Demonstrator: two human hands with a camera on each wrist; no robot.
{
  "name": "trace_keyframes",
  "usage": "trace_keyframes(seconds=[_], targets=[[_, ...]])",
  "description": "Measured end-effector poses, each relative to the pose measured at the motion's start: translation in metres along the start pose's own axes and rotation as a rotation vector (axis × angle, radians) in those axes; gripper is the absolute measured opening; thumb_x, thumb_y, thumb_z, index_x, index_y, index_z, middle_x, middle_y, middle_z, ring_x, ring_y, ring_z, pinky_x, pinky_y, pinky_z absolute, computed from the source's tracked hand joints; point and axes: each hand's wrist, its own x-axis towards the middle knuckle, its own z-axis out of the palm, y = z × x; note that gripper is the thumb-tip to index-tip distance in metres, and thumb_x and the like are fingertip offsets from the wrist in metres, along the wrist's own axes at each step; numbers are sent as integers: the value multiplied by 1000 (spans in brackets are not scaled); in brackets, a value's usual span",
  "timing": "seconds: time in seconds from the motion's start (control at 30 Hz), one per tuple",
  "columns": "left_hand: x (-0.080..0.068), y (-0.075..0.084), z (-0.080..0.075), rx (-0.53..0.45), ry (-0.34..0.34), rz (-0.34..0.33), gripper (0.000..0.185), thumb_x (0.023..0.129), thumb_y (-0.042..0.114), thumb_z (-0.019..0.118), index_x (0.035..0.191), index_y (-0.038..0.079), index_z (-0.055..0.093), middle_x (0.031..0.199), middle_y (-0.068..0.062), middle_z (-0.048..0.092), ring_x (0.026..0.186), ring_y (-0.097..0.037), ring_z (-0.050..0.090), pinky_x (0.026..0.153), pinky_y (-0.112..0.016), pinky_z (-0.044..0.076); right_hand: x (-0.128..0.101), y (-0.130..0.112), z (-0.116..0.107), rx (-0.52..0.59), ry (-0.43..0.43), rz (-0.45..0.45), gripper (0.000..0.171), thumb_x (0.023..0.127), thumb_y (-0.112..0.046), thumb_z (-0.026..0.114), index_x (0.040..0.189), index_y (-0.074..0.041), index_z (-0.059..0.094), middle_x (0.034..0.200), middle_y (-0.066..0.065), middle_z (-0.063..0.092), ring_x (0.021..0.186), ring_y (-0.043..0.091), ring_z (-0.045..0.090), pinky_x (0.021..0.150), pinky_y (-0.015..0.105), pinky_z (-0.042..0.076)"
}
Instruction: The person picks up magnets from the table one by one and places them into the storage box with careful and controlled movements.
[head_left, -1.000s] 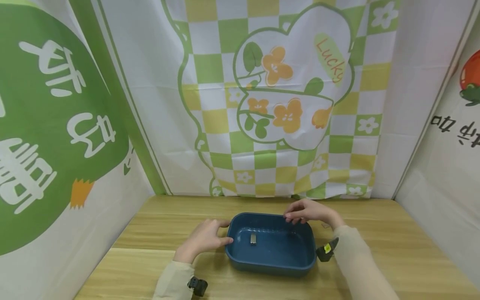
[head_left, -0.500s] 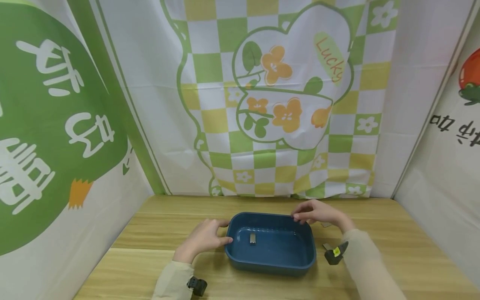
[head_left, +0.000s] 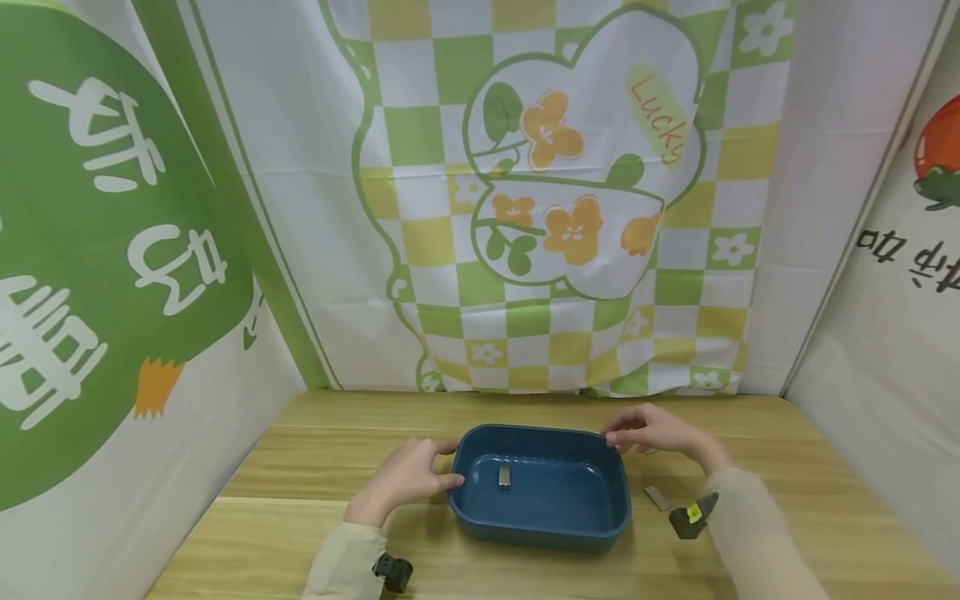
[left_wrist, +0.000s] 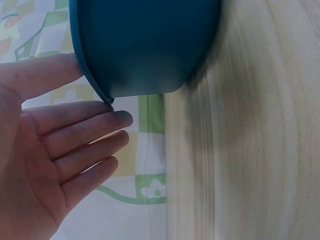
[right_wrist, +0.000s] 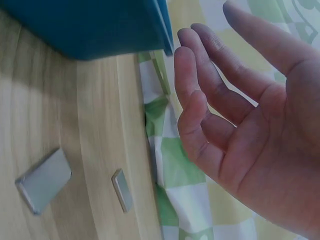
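At blue tray: left hand flat, fingers straight, touching rim; right hand relaxed, empty.

This looks like a small staged recording booth rather than a lived-in room. A pale wood-grain surface is boxed in on three sides by hanging printed cloths: a green-and-yellow checked backdrop with flowers and the word "Lucky", and side banners bearing large characters.
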Motion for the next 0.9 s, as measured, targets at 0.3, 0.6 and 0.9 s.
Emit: trace_keyframes(seconds=[0.3,0.6,0.9], targets=[[0,1,0,3,5,-6,52,80,32,74,121,2,64,121,-15,65,111,-36,61,92,-52,49,-11,13,-3,-2,19,3,35,93,-28,60,117,-2,64,106,12,69,93,30,64,76,45,54],[1,0,0,2,-5,-15,53,81,33,74,123,3,62,123,-15,64,113,-36,60,92,-52,49,-23,16,-5,-23,32,26,35,93,-28,60,118,-4,63,109,14,68,94,28,65,79,48,54],[1,1,0,6,7,-2,52,80,31,74,122,2,63,121,-16,64,111,-36,61,91,-52,50,-33,22,-8,-17,11,22,38,94,-26,59,121,0,60,112,15,66,95,25,64,78,45,54]])
